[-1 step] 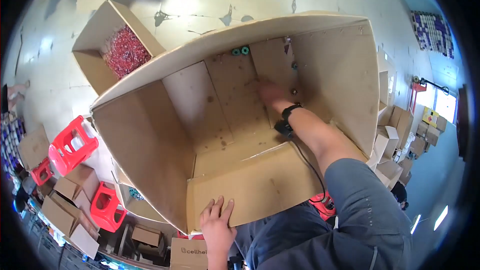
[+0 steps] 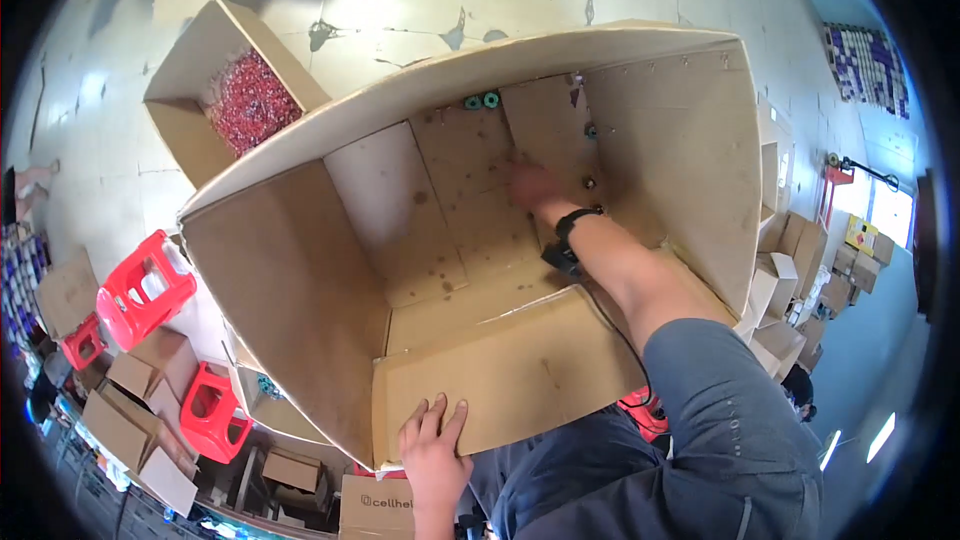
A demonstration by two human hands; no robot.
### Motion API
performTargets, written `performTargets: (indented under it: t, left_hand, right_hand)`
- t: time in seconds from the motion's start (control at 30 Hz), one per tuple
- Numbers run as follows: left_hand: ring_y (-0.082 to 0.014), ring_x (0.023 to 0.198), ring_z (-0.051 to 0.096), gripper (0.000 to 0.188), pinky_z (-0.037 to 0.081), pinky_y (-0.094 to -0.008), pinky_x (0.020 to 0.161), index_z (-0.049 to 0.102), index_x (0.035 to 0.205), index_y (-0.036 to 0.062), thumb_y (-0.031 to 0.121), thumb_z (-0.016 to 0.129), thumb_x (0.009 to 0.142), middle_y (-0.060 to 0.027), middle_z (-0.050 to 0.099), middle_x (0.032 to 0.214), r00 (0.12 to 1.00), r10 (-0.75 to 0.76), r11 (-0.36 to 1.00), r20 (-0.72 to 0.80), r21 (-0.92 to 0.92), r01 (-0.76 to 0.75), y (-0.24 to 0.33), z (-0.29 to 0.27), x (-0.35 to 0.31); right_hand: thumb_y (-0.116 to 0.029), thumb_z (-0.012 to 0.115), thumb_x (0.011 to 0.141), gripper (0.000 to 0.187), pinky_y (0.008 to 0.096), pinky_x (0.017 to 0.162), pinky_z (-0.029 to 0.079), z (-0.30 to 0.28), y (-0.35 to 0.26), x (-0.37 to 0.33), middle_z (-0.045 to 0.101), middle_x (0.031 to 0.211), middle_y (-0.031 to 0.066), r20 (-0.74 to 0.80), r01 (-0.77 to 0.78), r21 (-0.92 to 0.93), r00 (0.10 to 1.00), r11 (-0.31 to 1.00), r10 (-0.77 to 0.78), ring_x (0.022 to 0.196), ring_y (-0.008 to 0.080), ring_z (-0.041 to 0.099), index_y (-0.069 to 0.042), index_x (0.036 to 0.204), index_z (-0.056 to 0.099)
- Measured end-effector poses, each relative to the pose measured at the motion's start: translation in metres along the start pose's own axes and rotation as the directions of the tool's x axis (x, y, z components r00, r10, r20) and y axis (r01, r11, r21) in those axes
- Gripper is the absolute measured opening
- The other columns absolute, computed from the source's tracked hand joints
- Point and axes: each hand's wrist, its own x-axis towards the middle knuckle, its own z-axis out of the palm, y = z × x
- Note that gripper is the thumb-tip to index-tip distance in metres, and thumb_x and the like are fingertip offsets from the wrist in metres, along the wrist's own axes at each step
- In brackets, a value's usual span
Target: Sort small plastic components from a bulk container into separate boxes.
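Here the right hand (image 2: 533, 185) reaches inside the box (image 2: 290, 280)

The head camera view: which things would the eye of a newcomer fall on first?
Probably the large open cardboard box filling the middle, with the blurred right hand deep inside it and the fingers of the left hand resting on its near side. After that, likely the heap of small red pieces in a smaller box at upper left, and the red stools at left.
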Motion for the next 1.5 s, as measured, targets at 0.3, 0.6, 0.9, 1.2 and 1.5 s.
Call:
performTargets:
  t: [0.3,0.6,0.9,1.2,1.5]
  left_hand:
    - [-0.0352,0.125,0.054,0.064,0.043,-0.0477,0.103,0.069,0.125,0.0183,-0.001,0.066,0.063,-0.0099,0.06,0.133,0.999,-0.009,1.0,-0.043,-0.002,0.009,0.004,-0.002,-0.005]
    - [-0.0334,0.124,0.054,0.062,0.042,-0.0467,0.103,0.069,0.124,0.0192,0.002,0.068,0.065,-0.0095,0.061,0.131,0.992,0.027,0.999,-0.125,-0.023,-0.03,0.004,0.003,-0.004]
    - [-0.0338,0.125,0.054,0.06,0.042,-0.0453,0.105,0.068,0.125,0.0186,0.004,0.069,0.067,-0.0094,0.062,0.132,0.974,-0.008,0.999,-0.225,-0.047,-0.002,0.003,0.019,-0.015]
    - [-0.0314,0.125,0.055,0.057,0.042,-0.0455,0.105,0.069,0.123,0.021,0.006,0.069,0.068,-0.0075,0.062,0.13,0.969,0.023,1.0,-0.248,-0.006,-0.026,-0.013,0.04,-0.02]
    - [-0.0316,0.123,0.055,0.056,0.042,-0.044,0.104,0.07,0.122,0.0214,0.004,0.064,0.069,-0.0075,0.064,0.128,0.973,0.011,1.0,-0.232,0.014,-0.007,-0.005,0.018,-0.016]
  right_hand:
    - [-0.014,0.061,0.091,0.014,0.0458,0.088,0.054,-0.041,-0.067,0.015,0.068,0.1,0.0102,-0.227,0.249,0.296,0.956,0.922,-0.186,0.096,0.0339,0.068,-0.009,0.102,0.068]
    - [-0.023,0.065,0.099,0.014,0.0289,0.079,0.056,-0.256,-0.136,-0.073,0.069,0.098,0.0042,0.288,-0.41,0.829,0.896,-0.381,-0.336,0.09,0.0157,0.069,-0.009,0.099,0.064]
    - [-0.018,0.063,0.099,0.014,0.0336,0.097,0.056,-0.334,-0.238,-0.1,0.067,0.107,0.009,0.226,-0.444,0.795,0.849,-0.413,-0.478,0.108,0.0213,0.066,-0.004,0.101,0.064]
    - [-0.027,0.064,0.099,0.026,0.0329,0.081,0.057,-0.343,-0.391,-0.089,0.069,0.098,0.0102,0.178,-0.397,0.875,0.795,-0.277,-0.58,0.089,0.0217,0.069,-0.004,0.111,0.062]
    - [-0.04,0.063,0.089,0.046,0.0455,0.094,0.053,-0.148,-0.15,-0.084,0.068,0.119,0.0202,0.245,0.087,0.318,0.954,0.944,-0.171,0.11,0.0367,0.066,-0.005,0.119,0.07]
